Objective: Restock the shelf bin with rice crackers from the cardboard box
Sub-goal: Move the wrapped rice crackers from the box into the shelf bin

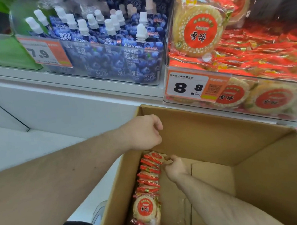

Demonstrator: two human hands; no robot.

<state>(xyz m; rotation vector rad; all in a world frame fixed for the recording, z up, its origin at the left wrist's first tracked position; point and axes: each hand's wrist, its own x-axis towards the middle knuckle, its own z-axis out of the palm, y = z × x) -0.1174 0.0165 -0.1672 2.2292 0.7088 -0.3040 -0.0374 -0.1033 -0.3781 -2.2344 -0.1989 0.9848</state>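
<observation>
Right forearm: enters from 5 o'clock and reaches down into the cardboard box [258, 165].
Right hand [173, 167]: low inside the box, a little below centre; its grip is narrow, fingertips pinched on the top edge of a rice cracker pack [154, 158] at the far end of the row.
Rice cracker row [148, 183]: red-and-clear packs stand on edge along the box's left wall, running from 6 o'clock up toward centre; one pack near the front faces up and shows its round red label.
Cardboard box: open-topped, fills the lower right; the floor of the box to the right of the row is bare brown card.
Left forearm: comes in from 9 o'clock across the floor side of the box.
Left hand [144, 131]: at the box's left rim near its far corner, fingers curled under; whether they grip the rim or simply rest there I cannot tell.
Dark clothing and a shoe [99, 213]: at 7 o'clock, just outside the box's left wall.
Shelf edge [69, 91]: white, runs across the view beyond the box.
Shelf bin [269, 90]: clear-fronted, at 2 o'clock just beyond the box, piled with red rice cracker packs; one pack stands upright at its left end.
Price tag [189, 85]: on the bin's front left, reads 8.8.
Blueberry jelly pouches [112, 43]: at 11 to 12 o'clock, in a clear bin left of the crackers, white spouts up.
Second price tag [45, 51]: at 10 o'clock, reads 7.9.
</observation>
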